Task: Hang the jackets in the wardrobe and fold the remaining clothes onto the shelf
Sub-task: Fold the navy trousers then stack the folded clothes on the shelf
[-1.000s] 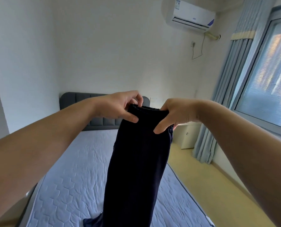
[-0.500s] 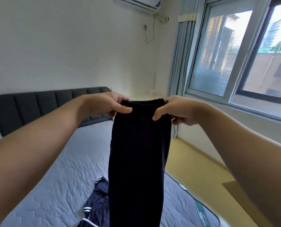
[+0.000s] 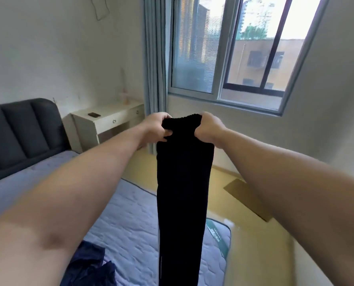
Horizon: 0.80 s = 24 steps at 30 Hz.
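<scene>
Both waistband corners of black trousers [image 3: 182,182] are gripped, left hand [image 3: 158,126] at 11 o'clock, right hand [image 3: 208,129] at 1; fold step judged, halving needed next

Forearms [image 3: 89,182], left hand [image 3: 158,127] and right hand [image 3: 208,130] are bare.

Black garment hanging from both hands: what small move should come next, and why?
Probably lower the black garment flat onto the mattress to begin folding. The left hand and right hand grip its top edge at either end, and it hangs full length over the mattress corner.
</scene>
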Each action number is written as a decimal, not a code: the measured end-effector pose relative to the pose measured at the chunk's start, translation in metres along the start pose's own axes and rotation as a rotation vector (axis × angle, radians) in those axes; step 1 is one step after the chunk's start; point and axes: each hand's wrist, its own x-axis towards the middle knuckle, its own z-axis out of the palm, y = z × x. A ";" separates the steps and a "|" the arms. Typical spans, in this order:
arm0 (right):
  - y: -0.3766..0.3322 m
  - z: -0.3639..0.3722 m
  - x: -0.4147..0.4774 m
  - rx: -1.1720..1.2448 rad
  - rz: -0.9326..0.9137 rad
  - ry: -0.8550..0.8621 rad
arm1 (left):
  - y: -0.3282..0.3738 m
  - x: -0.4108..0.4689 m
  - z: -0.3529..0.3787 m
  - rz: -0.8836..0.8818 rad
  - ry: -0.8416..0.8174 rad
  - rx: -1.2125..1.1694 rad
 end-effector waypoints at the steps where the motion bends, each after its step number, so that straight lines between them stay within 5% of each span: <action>1: 0.006 -0.005 0.003 0.012 -0.028 0.079 | 0.003 0.008 0.004 0.055 0.034 0.005; 5: 0.024 -0.020 -0.001 -0.021 -0.137 0.275 | 0.013 0.022 0.017 0.247 0.121 -0.034; 13: 0.039 -0.003 -0.057 -0.047 -0.233 0.345 | -0.009 -0.007 0.041 0.258 0.174 -0.260; 19: 0.065 0.080 -0.144 -0.025 -0.131 0.212 | -0.080 -0.097 0.075 0.133 0.098 -0.198; 24: 0.101 0.187 -0.253 -0.066 0.041 -0.079 | -0.170 -0.207 0.135 -0.133 -0.023 -0.043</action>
